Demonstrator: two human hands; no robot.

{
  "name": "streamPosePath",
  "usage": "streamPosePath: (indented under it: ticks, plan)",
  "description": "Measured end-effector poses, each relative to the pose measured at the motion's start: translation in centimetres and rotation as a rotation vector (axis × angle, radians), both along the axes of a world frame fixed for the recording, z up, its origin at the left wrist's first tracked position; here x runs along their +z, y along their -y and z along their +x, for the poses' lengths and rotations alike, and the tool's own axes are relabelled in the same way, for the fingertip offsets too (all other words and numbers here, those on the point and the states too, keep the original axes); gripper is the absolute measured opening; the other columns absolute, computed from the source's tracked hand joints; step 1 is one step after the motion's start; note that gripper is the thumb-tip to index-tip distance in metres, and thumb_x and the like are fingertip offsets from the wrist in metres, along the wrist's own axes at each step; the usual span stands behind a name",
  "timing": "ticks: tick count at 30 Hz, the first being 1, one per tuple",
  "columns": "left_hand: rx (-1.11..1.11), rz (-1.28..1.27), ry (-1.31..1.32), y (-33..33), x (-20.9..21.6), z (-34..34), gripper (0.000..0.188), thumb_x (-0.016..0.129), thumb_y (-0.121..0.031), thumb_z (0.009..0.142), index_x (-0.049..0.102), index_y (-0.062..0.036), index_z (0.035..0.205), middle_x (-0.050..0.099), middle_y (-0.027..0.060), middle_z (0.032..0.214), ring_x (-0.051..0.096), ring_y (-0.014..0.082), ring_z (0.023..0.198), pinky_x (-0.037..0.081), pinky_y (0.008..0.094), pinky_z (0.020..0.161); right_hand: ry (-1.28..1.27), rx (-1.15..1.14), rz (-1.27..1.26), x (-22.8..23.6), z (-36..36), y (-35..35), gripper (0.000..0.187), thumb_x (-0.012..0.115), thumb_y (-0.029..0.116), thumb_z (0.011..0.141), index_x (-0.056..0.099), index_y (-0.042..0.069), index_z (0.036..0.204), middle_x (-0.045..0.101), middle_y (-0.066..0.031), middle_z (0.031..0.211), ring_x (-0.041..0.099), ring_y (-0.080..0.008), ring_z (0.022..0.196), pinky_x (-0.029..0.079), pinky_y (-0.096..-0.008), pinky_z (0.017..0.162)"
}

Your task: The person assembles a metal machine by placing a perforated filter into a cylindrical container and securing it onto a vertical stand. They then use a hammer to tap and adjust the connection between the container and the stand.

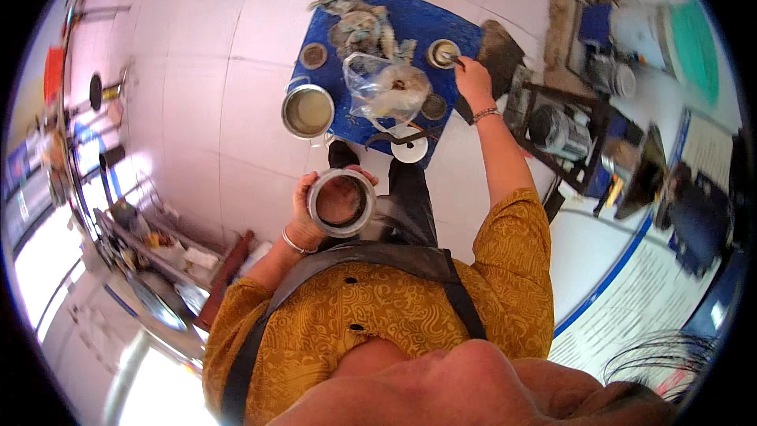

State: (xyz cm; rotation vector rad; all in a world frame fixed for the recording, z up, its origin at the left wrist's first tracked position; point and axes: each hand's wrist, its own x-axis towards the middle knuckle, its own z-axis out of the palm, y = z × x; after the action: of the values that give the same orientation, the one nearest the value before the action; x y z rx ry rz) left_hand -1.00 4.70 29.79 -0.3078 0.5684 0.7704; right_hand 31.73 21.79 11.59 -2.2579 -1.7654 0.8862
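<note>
My left hand [304, 203] is closed around a round metal ring-shaped piece [341, 203], held in front of my apron; its inside looks reddish. My right hand [473, 84] reaches out to the far right of a low blue table [430, 12]. It grips a thin dark-handled tool [457, 61], whose tip is in a small round tin [443, 54] with pale contents; the tip's kind is hard to make out. On the table's near left corner a metal pot [308, 111] holds a pale liquid. A clear plastic bag [385, 88] with something brown lies mid-table.
Crumpled rags [359, 24] lie at the table's far side. Two dark round pieces [313, 55] [434, 106] and a white disc [409, 147] are also there. A dark metal stand [564, 138] with a container is on the right. At left stands a cluttered shelf [177, 248].
</note>
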Motion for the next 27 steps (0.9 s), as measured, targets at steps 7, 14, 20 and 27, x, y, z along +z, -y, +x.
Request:
streamPosePath:
  ticks: [7, 14, 20, 27]
  plan:
    - [0.117, -0.155, 0.134, 0.7, -1.2, -0.5, 0.064, 0.042, -0.048, 0.084, 0.045, -0.0014, 0.129, 0.043, 0.0213, 0.133, 0.034, 0.0364, 0.128, 0.026, 0.0597, 0.104, 0.349, 0.084, -0.262, -3.6, -1.5, -3.3, 0.027, 0.052, 0.020, 0.087, 0.061, 0.001, 0.105, 0.062, -0.0169, 0.101, 0.058, -0.0316, 0.099, 0.049, -0.0454, 0.082]
    - [0.181, -0.057, 0.434, -0.8, -4.1, -4.6, 0.054, 0.043, -0.046, 0.086, 0.045, -0.0164, 0.131, 0.036, 0.0235, 0.137, 0.033, 0.0422, 0.128, 0.035, 0.0711, 0.088, -0.053, 0.548, 0.264, -1.7, -13.7, -6.6, 0.018, 0.055, 0.013, 0.079, 0.064, 0.003, 0.092, 0.060, -0.0160, 0.097, 0.056, -0.0344, 0.091, 0.047, -0.0435, 0.080]
    - [0.272, -0.098, 0.173, -2.0, -4.3, -8.5, 0.057, 0.045, -0.046, 0.085, 0.041, -0.0167, 0.133, 0.035, 0.0207, 0.139, 0.032, 0.0411, 0.129, 0.034, 0.0707, 0.090, -0.172, 0.913, 0.255, -10.6, -27.6, -9.2, 0.034, 0.064, 0.017, 0.078, 0.056, 0.006, 0.109, 0.054, -0.0112, 0.116, 0.051, -0.0314, 0.107, 0.046, -0.0428, 0.086]
    - [0.371, -0.094, 0.215, -0.9, -7.4, -13.3, 0.058, 0.045, -0.047, 0.087, 0.038, -0.0174, 0.136, 0.035, 0.0177, 0.140, 0.029, 0.0400, 0.131, 0.029, 0.0728, 0.092, 0.121, 1.101, 0.195, -14.4, -34.3, -10.5, 0.056, 0.069, 0.015, 0.074, 0.048, 0.013, 0.126, 0.040, -0.0092, 0.132, 0.039, -0.0269, 0.122, 0.041, -0.0511, 0.089]
